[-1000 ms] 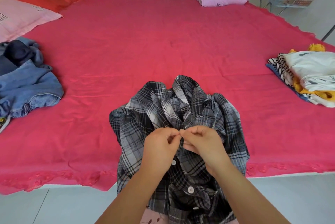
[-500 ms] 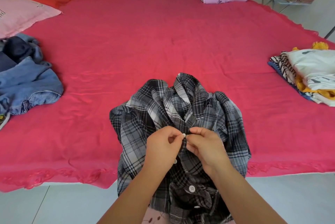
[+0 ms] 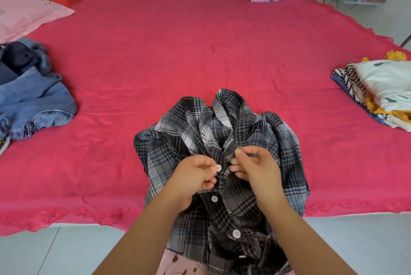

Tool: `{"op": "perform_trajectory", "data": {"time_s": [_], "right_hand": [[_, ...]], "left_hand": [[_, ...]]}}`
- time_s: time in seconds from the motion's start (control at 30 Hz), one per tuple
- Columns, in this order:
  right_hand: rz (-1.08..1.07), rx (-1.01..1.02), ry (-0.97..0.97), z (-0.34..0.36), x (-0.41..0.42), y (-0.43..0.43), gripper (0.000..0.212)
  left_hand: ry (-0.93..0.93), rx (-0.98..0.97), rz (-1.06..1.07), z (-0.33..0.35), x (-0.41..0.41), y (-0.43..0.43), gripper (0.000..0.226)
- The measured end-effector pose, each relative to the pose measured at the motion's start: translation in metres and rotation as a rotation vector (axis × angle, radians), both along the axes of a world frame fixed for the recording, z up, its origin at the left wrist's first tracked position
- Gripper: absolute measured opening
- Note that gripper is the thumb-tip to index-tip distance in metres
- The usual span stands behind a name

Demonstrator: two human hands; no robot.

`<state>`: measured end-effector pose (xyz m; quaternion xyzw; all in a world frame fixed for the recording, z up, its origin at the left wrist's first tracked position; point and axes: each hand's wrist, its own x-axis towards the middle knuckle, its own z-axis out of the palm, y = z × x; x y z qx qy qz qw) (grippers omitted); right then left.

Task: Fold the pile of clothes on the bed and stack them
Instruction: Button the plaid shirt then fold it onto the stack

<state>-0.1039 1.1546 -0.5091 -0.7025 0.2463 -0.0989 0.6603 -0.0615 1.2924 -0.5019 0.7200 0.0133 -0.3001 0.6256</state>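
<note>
Left hand pinches the shirt at a button; right hand pinches the facing edge. Denim pile lies left on the bed, folded stack right, both well apart.

Bed centre open, jeans left (stack right)

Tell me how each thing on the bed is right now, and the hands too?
Checked shirt: crumpled, unfolded, hanging off the bed.
Left hand: pinching the shirt by a white button.
Right hand: pinching the shirt's front edge.
Jeans: heaped, unfolded.
Stack of clothes: folded, piled up.
Pink pillow: lying flat.
</note>
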Motion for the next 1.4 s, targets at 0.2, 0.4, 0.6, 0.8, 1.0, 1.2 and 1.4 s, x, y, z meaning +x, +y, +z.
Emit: {"op": "perform_trajectory", "data": {"time_s": [0.2, 0.4, 0.6, 0.8, 1.0, 1.2, 1.4], "right_hand": [[0.033, 0.354, 0.097, 0.006, 0.015, -0.003, 0.040], [0.091, 0.176, 0.093, 0.004, 0.013, 0.007, 0.048], [0.250, -0.012, 0.053, -0.001, 0.004, 0.003, 0.047], [0.262, 0.002, 0.038, -0.002, 0.004, -0.001, 0.044], [-0.067, 0.475, 0.030, -0.005, 0.020, -0.013, 0.036], [-0.075, 0.302, 0.084, -0.008, 0.029, -0.015, 0.032], [-0.108, -0.113, 0.074, -0.004, 0.027, -0.020, 0.009]], "left_hand": [[-0.064, -0.045, 0.055, -0.007, -0.005, -0.003, 0.011], [-0.200, 0.000, 0.132, -0.011, -0.007, -0.008, 0.009], [-0.095, -0.047, 0.134, -0.012, -0.004, -0.007, 0.008], [0.000, -0.052, 0.039, -0.007, 0.003, -0.001, 0.015], [-0.161, 0.174, -0.160, -0.007, 0.008, 0.004, 0.016], [-0.557, 0.418, -0.081, 0.012, 0.026, -0.006, 0.010], [-0.648, 0.515, -0.115, -0.004, 0.037, -0.038, 0.011]]}}
